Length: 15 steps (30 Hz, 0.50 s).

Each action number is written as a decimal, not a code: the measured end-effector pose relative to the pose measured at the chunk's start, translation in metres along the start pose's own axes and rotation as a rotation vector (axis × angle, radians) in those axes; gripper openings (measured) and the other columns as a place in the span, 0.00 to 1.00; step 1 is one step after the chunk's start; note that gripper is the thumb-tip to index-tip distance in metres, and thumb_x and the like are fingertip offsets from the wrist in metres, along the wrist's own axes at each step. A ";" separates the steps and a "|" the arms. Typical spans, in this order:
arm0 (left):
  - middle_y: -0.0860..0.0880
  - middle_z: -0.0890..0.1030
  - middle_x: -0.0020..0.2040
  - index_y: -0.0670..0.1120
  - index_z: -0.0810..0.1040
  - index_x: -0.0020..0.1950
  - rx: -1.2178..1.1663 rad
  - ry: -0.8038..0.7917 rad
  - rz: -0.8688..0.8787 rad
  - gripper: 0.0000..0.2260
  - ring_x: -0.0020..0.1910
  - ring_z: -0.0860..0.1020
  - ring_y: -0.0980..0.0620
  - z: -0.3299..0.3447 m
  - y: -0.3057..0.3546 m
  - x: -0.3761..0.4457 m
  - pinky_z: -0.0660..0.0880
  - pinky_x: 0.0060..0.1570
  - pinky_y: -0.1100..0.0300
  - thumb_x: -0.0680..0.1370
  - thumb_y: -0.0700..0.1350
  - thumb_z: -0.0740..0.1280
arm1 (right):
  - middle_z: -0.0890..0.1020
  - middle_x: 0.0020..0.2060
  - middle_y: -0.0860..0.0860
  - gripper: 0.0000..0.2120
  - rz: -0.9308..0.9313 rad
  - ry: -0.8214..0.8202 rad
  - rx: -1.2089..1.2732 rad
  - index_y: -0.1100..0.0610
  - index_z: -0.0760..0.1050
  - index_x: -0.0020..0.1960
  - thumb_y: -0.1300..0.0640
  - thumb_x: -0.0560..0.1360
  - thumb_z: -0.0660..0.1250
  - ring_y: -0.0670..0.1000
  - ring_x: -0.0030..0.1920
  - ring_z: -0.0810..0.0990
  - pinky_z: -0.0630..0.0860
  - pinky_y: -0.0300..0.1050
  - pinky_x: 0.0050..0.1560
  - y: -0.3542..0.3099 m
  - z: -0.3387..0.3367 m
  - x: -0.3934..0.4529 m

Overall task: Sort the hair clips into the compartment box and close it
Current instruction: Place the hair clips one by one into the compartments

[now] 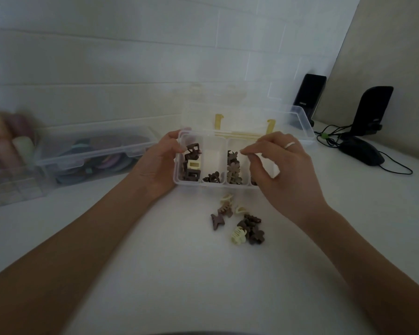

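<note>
A clear compartment box (213,187) stands open on the white table, its lid (240,117) tipped back with two yellow latches. Brown and cream square clips (191,165) fill the leftmost compartment, dark clips (213,178) lie in the second, and flower clips (234,169) in the third. My left hand (160,163) grips the box's left end. Over the right compartments hovers my right hand (276,170), fingers curled, thumb and forefinger close together; I cannot tell whether they pinch anything. A pile of loose hair clips (240,222) lies on the table in front of the box.
A clear storage box (94,151) with coloured items sits at the left, next to a small clear drawer unit (12,187) and blurred bottles. Two black speakers (310,95) and a black mouse (361,153) with cables stand at the back right.
</note>
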State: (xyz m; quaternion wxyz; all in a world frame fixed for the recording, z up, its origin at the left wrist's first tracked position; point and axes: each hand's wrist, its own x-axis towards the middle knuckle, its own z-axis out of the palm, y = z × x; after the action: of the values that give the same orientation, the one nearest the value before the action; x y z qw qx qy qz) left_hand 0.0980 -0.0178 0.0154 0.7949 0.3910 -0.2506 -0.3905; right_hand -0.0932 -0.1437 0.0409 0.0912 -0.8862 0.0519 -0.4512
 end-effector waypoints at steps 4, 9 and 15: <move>0.48 0.79 0.45 0.48 0.77 0.50 -0.009 0.002 0.003 0.18 0.42 0.79 0.49 0.001 -0.001 0.000 0.80 0.38 0.58 0.64 0.35 0.60 | 0.75 0.27 0.40 0.05 0.060 -0.271 0.242 0.52 0.81 0.45 0.57 0.75 0.67 0.44 0.27 0.71 0.66 0.31 0.32 -0.014 -0.018 0.004; 0.48 0.80 0.46 0.48 0.77 0.50 -0.016 0.003 0.001 0.18 0.43 0.79 0.48 0.001 -0.001 0.000 0.81 0.37 0.59 0.64 0.35 0.59 | 0.69 0.23 0.46 0.10 0.148 -0.921 0.378 0.47 0.76 0.46 0.47 0.69 0.73 0.44 0.25 0.63 0.61 0.35 0.29 -0.022 -0.023 0.002; 0.47 0.80 0.46 0.47 0.77 0.50 -0.014 0.003 0.003 0.18 0.43 0.79 0.49 0.002 0.000 0.000 0.81 0.38 0.59 0.64 0.35 0.60 | 0.69 0.25 0.43 0.19 0.179 -1.071 0.267 0.44 0.71 0.48 0.43 0.63 0.76 0.43 0.26 0.65 0.64 0.41 0.33 -0.022 -0.025 0.002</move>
State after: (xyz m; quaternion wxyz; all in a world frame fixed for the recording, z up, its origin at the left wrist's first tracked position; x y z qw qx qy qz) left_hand 0.0966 -0.0184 0.0163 0.7986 0.3858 -0.2473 -0.3902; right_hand -0.1123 -0.1258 0.0614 0.2544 -0.9645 0.0158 0.0689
